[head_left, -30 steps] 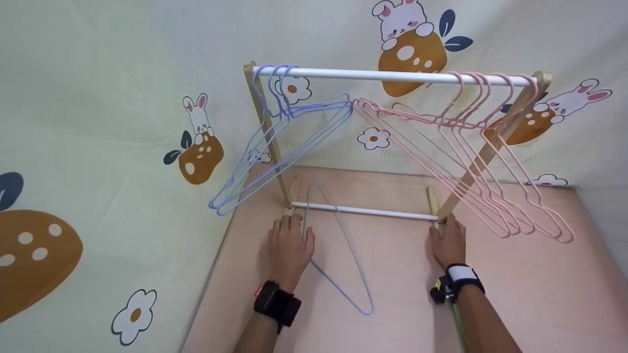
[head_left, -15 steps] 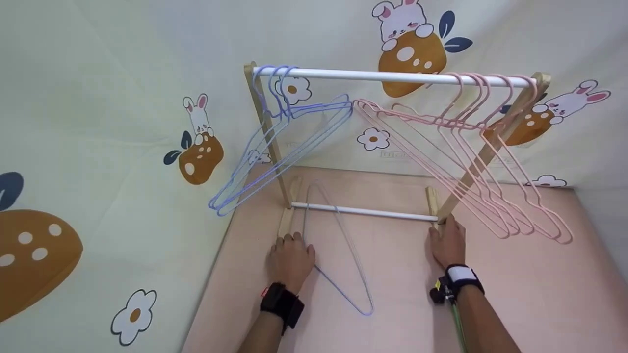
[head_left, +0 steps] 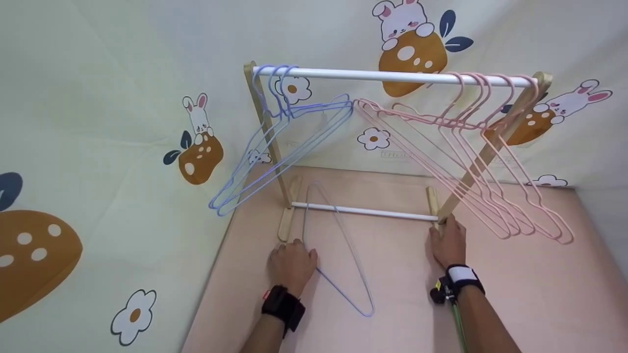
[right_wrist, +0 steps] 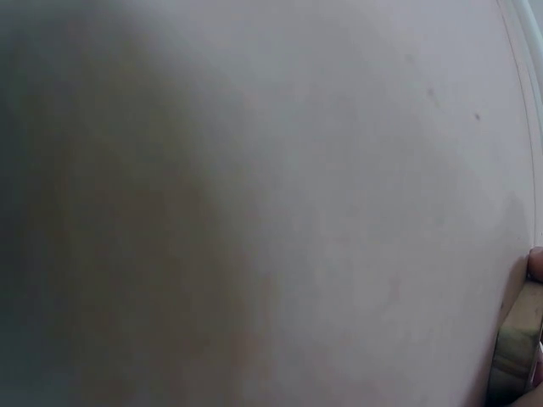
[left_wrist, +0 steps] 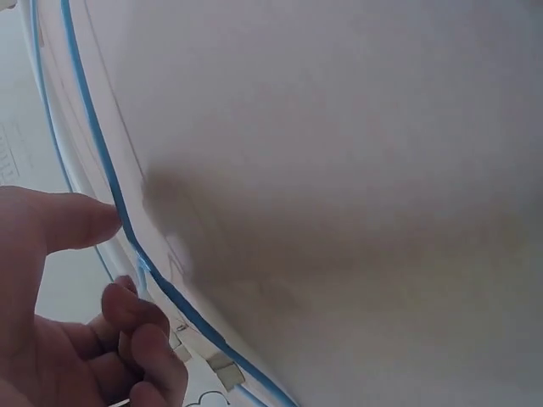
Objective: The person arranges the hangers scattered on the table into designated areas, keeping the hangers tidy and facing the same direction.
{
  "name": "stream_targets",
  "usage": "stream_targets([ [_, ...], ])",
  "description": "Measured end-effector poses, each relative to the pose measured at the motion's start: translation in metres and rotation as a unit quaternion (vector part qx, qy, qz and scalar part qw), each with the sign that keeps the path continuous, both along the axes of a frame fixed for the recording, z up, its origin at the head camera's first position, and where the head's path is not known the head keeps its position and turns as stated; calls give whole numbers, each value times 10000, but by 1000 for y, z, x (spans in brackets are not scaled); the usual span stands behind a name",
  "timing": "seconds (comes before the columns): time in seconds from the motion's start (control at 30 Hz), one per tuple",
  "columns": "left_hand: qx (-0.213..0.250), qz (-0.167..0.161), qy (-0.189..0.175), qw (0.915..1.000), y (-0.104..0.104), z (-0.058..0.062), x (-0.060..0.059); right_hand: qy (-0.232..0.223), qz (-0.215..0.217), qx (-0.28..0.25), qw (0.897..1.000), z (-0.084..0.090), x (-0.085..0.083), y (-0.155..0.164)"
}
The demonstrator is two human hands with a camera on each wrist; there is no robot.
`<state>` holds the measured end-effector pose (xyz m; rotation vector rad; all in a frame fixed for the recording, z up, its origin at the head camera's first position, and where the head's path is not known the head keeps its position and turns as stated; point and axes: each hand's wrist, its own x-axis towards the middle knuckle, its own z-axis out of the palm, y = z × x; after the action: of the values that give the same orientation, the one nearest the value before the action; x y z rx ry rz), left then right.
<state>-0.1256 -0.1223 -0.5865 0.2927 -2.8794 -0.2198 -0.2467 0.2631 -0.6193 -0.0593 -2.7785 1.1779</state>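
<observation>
since a second ago the left hand (head_left: 291, 263) has slid back off the rack's wooden foot (head_left: 285, 226) and now lies fingers curled at the blue hanger (head_left: 338, 255) flat on the pink table (head_left: 530, 294). the left wrist view shows thumb and fingers closing on the blue wire, though whether they truly pinch it is hard to make out. blue hangers (head_left: 274, 147) hang left on the white rail (head_left: 392, 76), pink hangers (head_left: 471, 162) right. the right hand (head_left: 449, 241) rests relaxed at the right foot, which it largely hides; its wrist view is a blur.
</observation>
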Motion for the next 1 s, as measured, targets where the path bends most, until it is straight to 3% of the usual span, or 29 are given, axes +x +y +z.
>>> stream_targets([
  [0.13,-7,-48,-152,9999,1,-3,2,-111,23,4,9999,2,1,0],
  [0.43,-103,-110,9,9999,5,0,3,-169,5,-42,9998,2,1,0],
  [0.6,81,-112,171,9998,7,2,6,-37,47,-52,10000,4,2,1],
  [0.77,332,28,49,9994,7,2,9,-56,19,-40,10000,2,2,1],
  [1.0,427,124,584,9973,8,6,7,12,26,-85,10000,0,1,1],
])
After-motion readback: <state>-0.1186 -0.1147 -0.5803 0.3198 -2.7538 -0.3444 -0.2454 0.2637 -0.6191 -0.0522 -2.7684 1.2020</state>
